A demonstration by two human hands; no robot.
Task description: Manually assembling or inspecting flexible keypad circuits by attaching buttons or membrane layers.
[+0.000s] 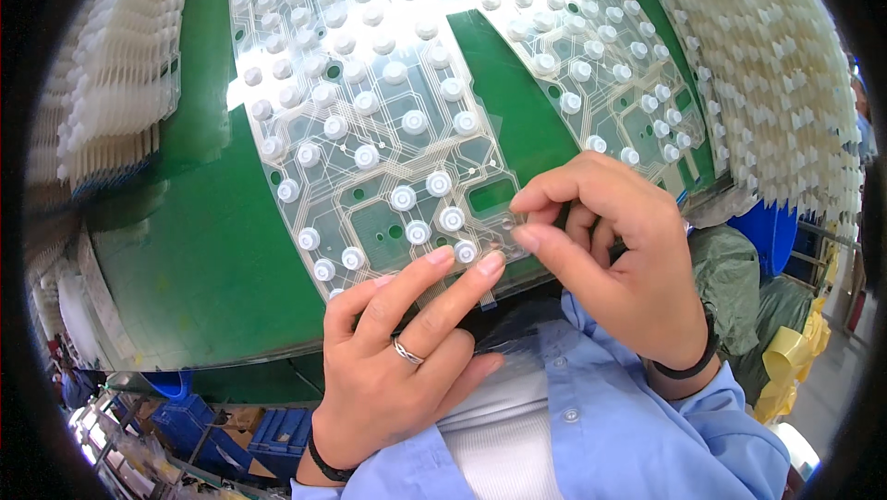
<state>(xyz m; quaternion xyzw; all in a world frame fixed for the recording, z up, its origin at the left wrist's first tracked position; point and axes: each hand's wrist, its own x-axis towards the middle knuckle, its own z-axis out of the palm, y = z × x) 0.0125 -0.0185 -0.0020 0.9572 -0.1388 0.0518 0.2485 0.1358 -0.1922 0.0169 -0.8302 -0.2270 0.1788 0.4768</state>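
Head view: left hand (pixel 397 352) flat, fingertips pinning membrane sheet (pixel 370 130) on green worktop (pixel 203 260); right hand (pixel 610 250) grip narrow, pinching tiny clear rubber dome (pixel 511 221) at 3 o'clock of sheet edge. Best lowered squarely, pressed gently.

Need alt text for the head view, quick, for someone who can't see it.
Two hands work at the near edge of a clear membrane sheet dotted with small white rubber domes, lying on a green table. The left hand presses two fingertips on the sheet edge; the right hand pinches a small clear piece beside it.
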